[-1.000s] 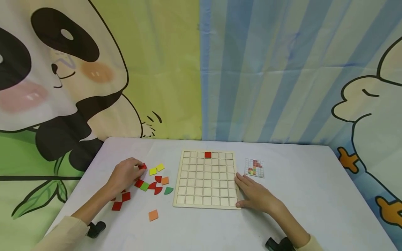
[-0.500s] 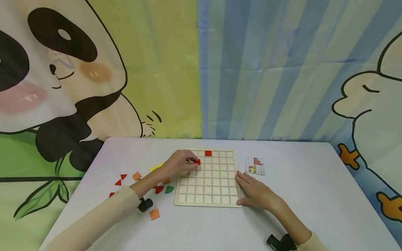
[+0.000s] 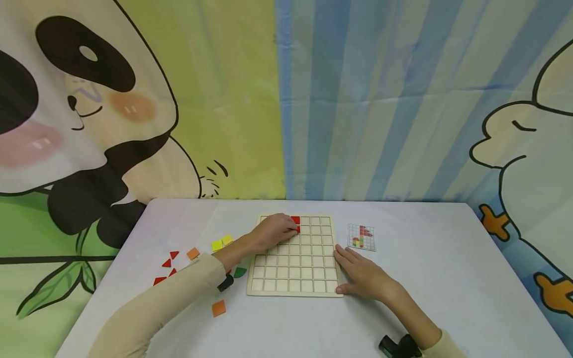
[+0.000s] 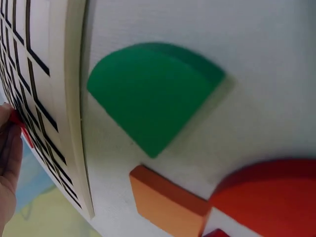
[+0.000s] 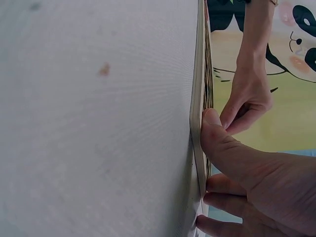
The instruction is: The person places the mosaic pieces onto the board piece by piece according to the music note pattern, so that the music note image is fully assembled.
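Note:
My left hand [image 3: 274,231] is over the upper part of the wooden grid board [image 3: 295,293], pinching a red tile [image 3: 298,229] between thumb and fingers. That tile is right at the cell below another red square tile [image 3: 295,219] in the top row. In the left wrist view, the fingers [image 4: 7,153] appear at the far left with red at their tips. My right hand [image 3: 364,276] rests along the board's right edge, its fingers extended. From the right wrist, the thumb [image 5: 212,118] presses on the board's rim [image 5: 196,118].
Left of the board lie yellow squares [image 3: 217,245], orange squares [image 3: 219,308], a green quarter-circle [image 4: 153,94], a red rounded piece [image 4: 271,197] and several red triangles [image 3: 167,263]. A small pattern card [image 3: 361,237] lies beyond the right hand. The forearm hides other pieces.
My left hand has picked up a red tile from the pieces at the left and carried it right to the board, under the top-row red square. The right hand stays at the board's edge.

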Demonstrator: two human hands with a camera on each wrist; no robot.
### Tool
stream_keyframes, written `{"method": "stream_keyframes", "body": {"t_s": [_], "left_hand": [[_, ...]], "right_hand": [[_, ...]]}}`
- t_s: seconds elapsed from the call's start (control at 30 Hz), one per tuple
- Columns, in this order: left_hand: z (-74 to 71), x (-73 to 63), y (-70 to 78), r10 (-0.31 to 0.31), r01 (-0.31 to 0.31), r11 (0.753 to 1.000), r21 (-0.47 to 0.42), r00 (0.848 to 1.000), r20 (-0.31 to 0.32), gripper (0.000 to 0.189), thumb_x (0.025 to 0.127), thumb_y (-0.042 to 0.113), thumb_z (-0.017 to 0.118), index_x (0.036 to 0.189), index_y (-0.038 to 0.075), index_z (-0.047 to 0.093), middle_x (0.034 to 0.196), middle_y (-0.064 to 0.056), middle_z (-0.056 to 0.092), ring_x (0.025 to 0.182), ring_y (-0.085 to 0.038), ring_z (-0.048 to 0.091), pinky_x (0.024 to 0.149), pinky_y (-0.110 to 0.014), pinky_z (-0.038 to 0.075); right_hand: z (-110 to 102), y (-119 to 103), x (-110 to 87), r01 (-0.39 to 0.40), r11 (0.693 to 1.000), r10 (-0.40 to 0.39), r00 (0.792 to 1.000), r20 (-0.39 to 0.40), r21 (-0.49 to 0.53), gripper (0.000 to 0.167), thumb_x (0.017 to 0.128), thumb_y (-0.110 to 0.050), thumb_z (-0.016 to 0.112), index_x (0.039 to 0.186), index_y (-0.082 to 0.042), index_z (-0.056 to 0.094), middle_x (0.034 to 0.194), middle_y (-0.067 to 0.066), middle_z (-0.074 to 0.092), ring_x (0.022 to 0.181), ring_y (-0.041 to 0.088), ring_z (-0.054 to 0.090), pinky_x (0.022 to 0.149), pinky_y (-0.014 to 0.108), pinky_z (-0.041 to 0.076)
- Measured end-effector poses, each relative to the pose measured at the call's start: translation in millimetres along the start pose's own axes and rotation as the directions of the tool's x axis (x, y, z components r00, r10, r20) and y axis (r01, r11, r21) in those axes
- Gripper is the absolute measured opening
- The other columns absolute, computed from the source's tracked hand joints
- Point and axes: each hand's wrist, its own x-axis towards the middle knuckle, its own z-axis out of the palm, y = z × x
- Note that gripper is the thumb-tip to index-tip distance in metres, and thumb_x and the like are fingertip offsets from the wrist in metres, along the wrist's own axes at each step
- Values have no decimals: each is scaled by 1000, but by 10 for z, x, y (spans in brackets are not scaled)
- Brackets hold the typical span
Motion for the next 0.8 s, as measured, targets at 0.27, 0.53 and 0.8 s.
{"method": "stream_keyframes", "body": {"t_s": [0.27,0.53,0.8], "left_hand": [[32,-40,28,-11,12,999,43,1000,-22,10,98,8,70,99,8,80,106,-7,75,104,-22,71,92,-33,59],[68,-14,41,12,-10,998,67,999,-31,12,98,4,69,97,7,80,105,-8,75,102,-24,70,88,-32,59],[59,-158,277,13,-6,988,157,999,-42,14,99,8,69,109,7,79,117,-8,72,110,-24,68,92,-33,59]], "right_hand": [[12,13,-6,4,1000,-4,1000,2,-2,91,88,-39,79,153,9,39,163,27,34,147,53,35,114,66,36],[14,15,-11,-1,1000,2,1000,5,-6,91,88,-39,79,153,9,39,163,26,35,148,52,35,115,66,36],[2,-5,9,-1,1000,1,1000,10,-12,91,88,-40,79,153,9,39,163,27,34,148,53,35,115,64,36]]}}
